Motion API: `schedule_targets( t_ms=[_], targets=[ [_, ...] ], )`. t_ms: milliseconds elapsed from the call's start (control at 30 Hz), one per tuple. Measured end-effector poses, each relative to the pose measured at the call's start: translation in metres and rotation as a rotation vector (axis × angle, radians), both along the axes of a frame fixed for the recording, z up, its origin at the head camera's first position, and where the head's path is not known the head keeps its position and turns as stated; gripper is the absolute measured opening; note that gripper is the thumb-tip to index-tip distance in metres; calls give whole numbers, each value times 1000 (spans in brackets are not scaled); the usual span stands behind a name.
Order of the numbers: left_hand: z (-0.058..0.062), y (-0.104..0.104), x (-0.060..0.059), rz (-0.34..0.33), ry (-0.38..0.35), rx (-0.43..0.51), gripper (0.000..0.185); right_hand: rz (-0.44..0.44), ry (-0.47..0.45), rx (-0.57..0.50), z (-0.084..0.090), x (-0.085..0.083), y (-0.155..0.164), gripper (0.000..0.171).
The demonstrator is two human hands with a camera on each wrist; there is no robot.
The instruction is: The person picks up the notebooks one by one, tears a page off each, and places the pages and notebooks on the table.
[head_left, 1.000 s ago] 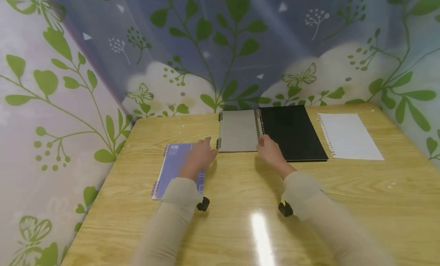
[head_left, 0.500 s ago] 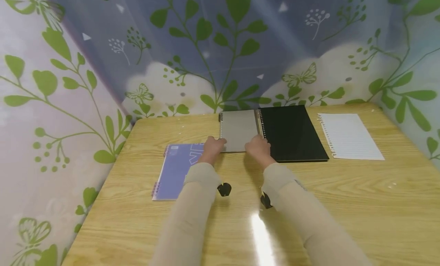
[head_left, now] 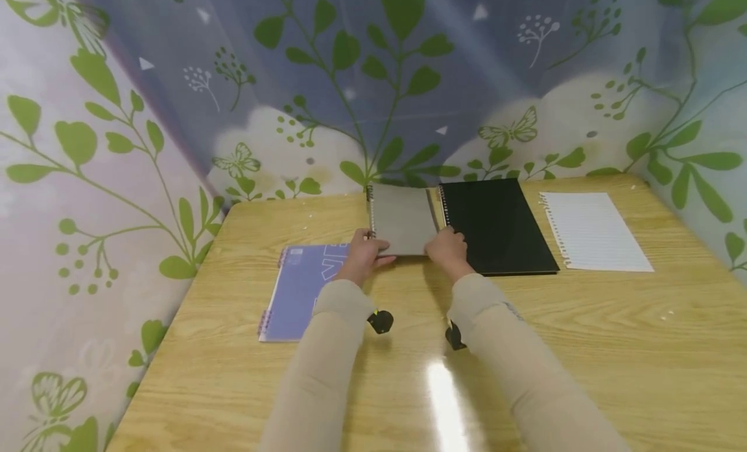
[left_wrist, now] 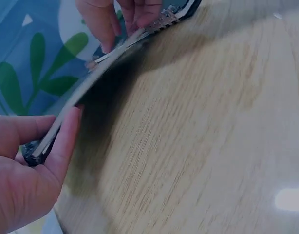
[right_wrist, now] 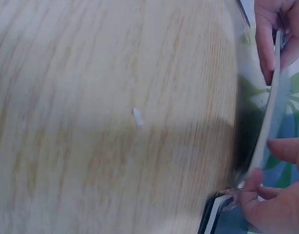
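A grey spiral notebook (head_left: 401, 218) is held at its near edge by both hands, its coil along the left side. My left hand (head_left: 360, 256) pinches the near left corner, thumb on top and fingers beneath, as the left wrist view shows with the notebook edge (left_wrist: 86, 83) between them. At the near right corner, my right hand (head_left: 448, 249) grips the notebook between thumb and fingers. In the right wrist view the notebook's edge (right_wrist: 264, 131) stands clear of the table, with shadow below. Right beside the right hand lies a large black spiral notebook (head_left: 496, 225).
A purple spiral notebook (head_left: 292, 296) lies at the left, partly hidden by the left forearm. Lined loose-leaf paper (head_left: 598, 231) with torn holes lies at the far right. The wooden table (head_left: 408, 387) meets a leaf-patterned wall (head_left: 362, 76) behind the notebooks.
Both hands have come inward to the grey notebook's near corners and taken hold of it. Its near edge has risen, and it has shifted slightly left, away from the black notebook.
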State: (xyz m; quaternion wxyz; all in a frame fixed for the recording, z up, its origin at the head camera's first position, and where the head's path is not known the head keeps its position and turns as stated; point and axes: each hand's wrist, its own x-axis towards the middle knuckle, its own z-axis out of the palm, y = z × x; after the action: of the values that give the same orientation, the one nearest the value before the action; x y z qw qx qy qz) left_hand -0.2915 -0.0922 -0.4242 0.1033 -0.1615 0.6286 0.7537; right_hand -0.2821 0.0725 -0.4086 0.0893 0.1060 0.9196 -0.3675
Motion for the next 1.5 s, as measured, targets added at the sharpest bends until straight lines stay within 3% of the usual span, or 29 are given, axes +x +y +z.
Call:
schedule_targets(
  t_ms=[167, 233, 400, 567, 633, 700, 800, 933, 1067, 1300, 1500],
  targets=[
    [7, 1, 1, -19, 55, 15, 53, -76, -20, -323, 2, 4, 15, 52],
    [11, 0, 4, -33, 67, 15, 51, -73, -33, -393, 5, 7, 19, 59],
    [16, -9, 18, -60, 63, 15, 47, -45, -20, -403, 12, 17, 17, 62],
    [18, -23, 41, -107, -20, -80, 43, 61, 3, -347, 15, 36, 14, 67],
    [19, -28, 51, -146, -36, -160, 40, 131, 12, -317, 15, 46, 14, 69],
    [20, -31, 61, -210, -16, -297, 36, 188, 24, -273, 15, 55, 17, 71],
    [19, -35, 77, -321, 40, -549, 34, 255, 44, -235, 11, 69, 21, 70],
    [12, -39, 97, -463, 127, -955, 39, 310, 42, -234, -1, 85, 22, 66],
    [6, -38, 109, -531, 163, -1268, 57, 339, 39, -187, -16, 96, 21, 63],
    [2, -33, 113, -515, 146, -1398, 77, 358, 15, -9, -24, 103, 23, 59],
    [3, -27, 112, -553, 169, -1381, 78, 365, 1, 56, -19, 99, 27, 65]
  ],
)
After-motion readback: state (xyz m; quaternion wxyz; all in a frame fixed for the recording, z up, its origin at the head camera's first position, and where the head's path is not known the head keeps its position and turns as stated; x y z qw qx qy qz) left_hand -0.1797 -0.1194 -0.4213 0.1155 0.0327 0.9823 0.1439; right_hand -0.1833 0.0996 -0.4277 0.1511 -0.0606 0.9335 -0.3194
